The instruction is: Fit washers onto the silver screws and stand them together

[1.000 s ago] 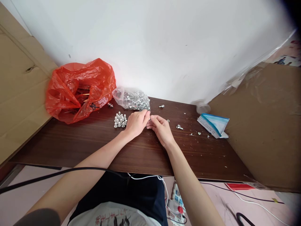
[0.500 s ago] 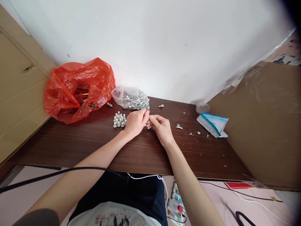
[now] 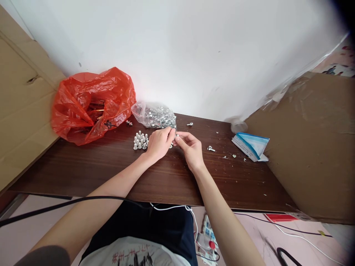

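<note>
My left hand [image 3: 160, 141] and my right hand [image 3: 191, 147] meet over the middle of the table, fingertips pinched together. Between them shows a small silver bolt [image 3: 176, 136], mostly hidden by the fingers. Both hands appear closed on it. Just left of my left hand, a cluster of silver bolts [image 3: 140, 140] stands upright on their heads. Behind the hands lies a clear plastic bag [image 3: 155, 115] full of metal bolts. Another small metal piece [image 3: 171, 146] rests on the table under the fingers, partly covered.
A red plastic bag [image 3: 94, 103] stands at the back left. Loose bolts lie behind [image 3: 190, 124] and right [image 3: 211, 149] of my right hand. A blue-and-white packet [image 3: 251, 146] and a clear cup [image 3: 239, 126] sit at the right, near a cardboard wall [image 3: 310, 147].
My right fingers have shifted slightly around the bolt, so more of it shows between the hands. The arms and the things on the table stay in place.
</note>
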Demonstrator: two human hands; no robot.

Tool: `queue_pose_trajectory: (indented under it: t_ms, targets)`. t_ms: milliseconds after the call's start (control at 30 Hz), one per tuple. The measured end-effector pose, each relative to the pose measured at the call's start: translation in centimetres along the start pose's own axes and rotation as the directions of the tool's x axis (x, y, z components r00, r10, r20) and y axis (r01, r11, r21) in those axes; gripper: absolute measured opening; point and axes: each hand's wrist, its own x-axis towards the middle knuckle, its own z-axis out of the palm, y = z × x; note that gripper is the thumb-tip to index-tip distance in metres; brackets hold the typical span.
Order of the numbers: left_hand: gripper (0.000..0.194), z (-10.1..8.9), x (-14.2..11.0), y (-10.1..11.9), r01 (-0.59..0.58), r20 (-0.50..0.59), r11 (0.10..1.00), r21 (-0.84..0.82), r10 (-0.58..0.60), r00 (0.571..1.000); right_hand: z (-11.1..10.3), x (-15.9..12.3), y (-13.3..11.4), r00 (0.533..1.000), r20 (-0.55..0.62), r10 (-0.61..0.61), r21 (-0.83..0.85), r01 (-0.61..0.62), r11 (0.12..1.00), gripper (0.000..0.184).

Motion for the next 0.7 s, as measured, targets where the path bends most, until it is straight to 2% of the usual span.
queue_pose_trajectory:
  t_ms: [167,367,533,700]
  targets:
    - [0.029,0.04,-0.15,0.13,-0.026,0.044,0.995,-0.093,0.030,0.999,-0.06,0.05,0.02,0.998,-0.065,-0.007,-0.017,0.005,1.000,0.029]
    - [0.010,0.06,-0.28,0.07,-0.126,-0.005,0.971,-0.204,0.128,0.992,-0.15,0.07,0.03,0.993,-0.116,0.031,0.028,-0.028,0.999,0.027]
    - [0.017,0.12,-0.30,-0.03,-0.202,0.007,0.957,-0.209,0.208,0.978,-0.22,0.08,0.03,0.989,-0.145,0.040,0.047,-0.034,0.998,0.028]
    - [0.015,0.22,-0.23,-0.10,-0.203,0.010,0.956,-0.211,0.210,0.978,-0.26,0.08,0.01,0.989,-0.144,0.045,0.068,-0.036,0.997,0.027]
